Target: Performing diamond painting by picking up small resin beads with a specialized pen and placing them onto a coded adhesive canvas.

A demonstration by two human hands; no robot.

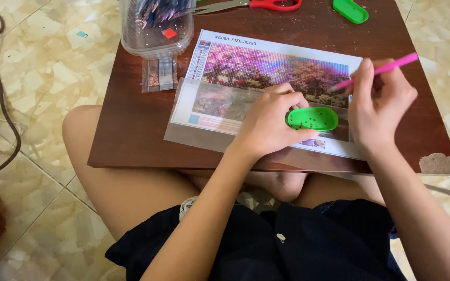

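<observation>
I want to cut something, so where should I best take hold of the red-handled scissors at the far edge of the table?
Probably by the red handle loops, reaching in from the right. The scissors lie flat, their metal blades pointing left.

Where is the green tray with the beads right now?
The green tray is held in the left hand over the canvas's lower edge, just left of the right hand.
</observation>
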